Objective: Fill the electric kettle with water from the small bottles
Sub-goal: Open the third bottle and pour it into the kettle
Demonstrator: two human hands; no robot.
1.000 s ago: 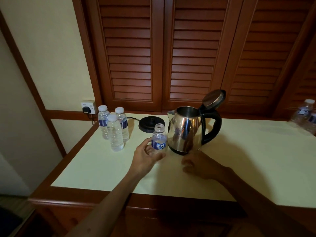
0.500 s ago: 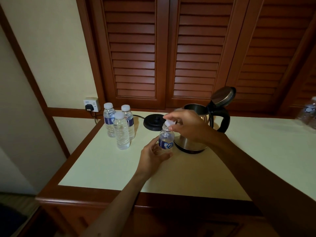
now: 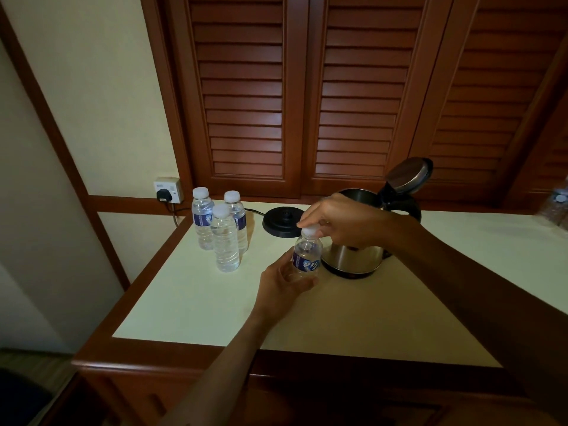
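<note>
Kettle (image 3: 353, 259) of shiny steel stands lid-up; left hand (image 3: 282, 284) grips ribbed clear bottle (image 3: 305, 259), right hand (image 3: 344, 222) fingers pinching its white cap (image 3: 309, 232).

The cream-topped wooden table (image 3: 190, 305) carries three capped clear plastic bottles (image 3: 226, 245), a black round kettle base (image 3: 281, 222) and a steel kettle (image 3: 353, 259).

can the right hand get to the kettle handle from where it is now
Probably yes. The right hand pinches the cap of the bottle just in front of the kettle; its handle sits behind with nothing between, once the cap is let go.
</note>
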